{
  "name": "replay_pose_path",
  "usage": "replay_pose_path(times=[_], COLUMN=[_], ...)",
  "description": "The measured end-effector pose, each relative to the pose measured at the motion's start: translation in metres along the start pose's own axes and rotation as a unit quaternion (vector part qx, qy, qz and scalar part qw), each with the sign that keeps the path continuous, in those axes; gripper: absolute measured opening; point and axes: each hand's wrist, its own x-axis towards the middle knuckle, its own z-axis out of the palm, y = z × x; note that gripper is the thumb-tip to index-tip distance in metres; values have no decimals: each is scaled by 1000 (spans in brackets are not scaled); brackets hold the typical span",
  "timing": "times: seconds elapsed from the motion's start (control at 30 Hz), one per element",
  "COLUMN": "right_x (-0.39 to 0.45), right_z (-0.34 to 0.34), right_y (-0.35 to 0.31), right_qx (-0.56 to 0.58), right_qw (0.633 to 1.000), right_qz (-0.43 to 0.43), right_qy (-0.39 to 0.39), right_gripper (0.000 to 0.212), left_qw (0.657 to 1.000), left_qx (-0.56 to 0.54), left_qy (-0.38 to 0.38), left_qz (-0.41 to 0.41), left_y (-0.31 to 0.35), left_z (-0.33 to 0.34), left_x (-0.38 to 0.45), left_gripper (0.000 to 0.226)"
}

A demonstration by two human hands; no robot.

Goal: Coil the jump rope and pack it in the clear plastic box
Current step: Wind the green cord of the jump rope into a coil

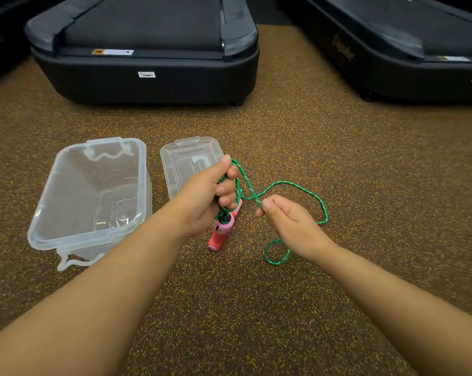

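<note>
My left hand (211, 198) is closed around a bundle of green jump rope (297, 184) loops, and the pink handles (222, 232) hang below its fist. My right hand (286, 222) pinches a strand of the same rope just right of the left hand. The loose rope runs in a wide loop on the floor to the right and curls into a small ring (277, 252) near my right wrist. The clear plastic box (66, 196) stands open and empty on the floor at the left. Its clear lid (184, 161) lies flat beside it, partly behind my left hand.
Two dark treadmill bases stand on the speckled brown floor (365, 158): one (148, 77) behind the box and one (405, 63) at the far right. A white latch strap (72, 263) sticks out from the box's near end.
</note>
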Motion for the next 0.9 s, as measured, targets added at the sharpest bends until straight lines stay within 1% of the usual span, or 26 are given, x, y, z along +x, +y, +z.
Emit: replay_pose_path(times=[0.1,0.23,0.3,0.4,0.47,0.53,0.6,0.67,0.73,0.77,0.8,0.9], right_x=[-8,-16,-19,-22,-24,-24,-21,-14,-6,-2,2,14], right_z=[6,13,15,19,22,21,17,11,3,-2,-7,-23], right_y=[-2,1,-2,-13,-21,-31,-40,-44,-47,-50,-52,-54], right_qx=[-25,-148,-197,-265,-283,-278,-246,-167,-93,-76,-74,-117], right_qw=[999,986,976,957,951,952,961,979,991,994,994,990], right_qz=[3,-16,-24,-54,-76,-88,-88,-85,-80,-78,-75,-62], right_qy=[-46,-70,-88,-105,-104,-96,-90,-78,-45,-26,-8,49], right_gripper=[25,23,28,36,38,41,42,33,27,27,29,34], left_qw=[999,996,994,995,996,998,997,991,979,974,972,963], left_qx=[-30,-52,-69,-76,-61,-29,28,107,188,213,228,252], left_qy=[27,66,83,71,58,52,54,60,65,55,30,-63], left_qz=[10,17,17,5,-3,-21,-43,-54,-45,-45,-48,-70], left_y=[-1,-5,-8,-12,-14,-14,-15,-18,-19,-18,-17,-12], left_z=[-4,-5,-4,-1,3,7,6,0,-5,-5,-4,2], left_x=[2,5,6,9,10,10,10,10,7,4,0,-7], left_gripper=[37,36,35,37,38,42,50,56,56,56,57,64])
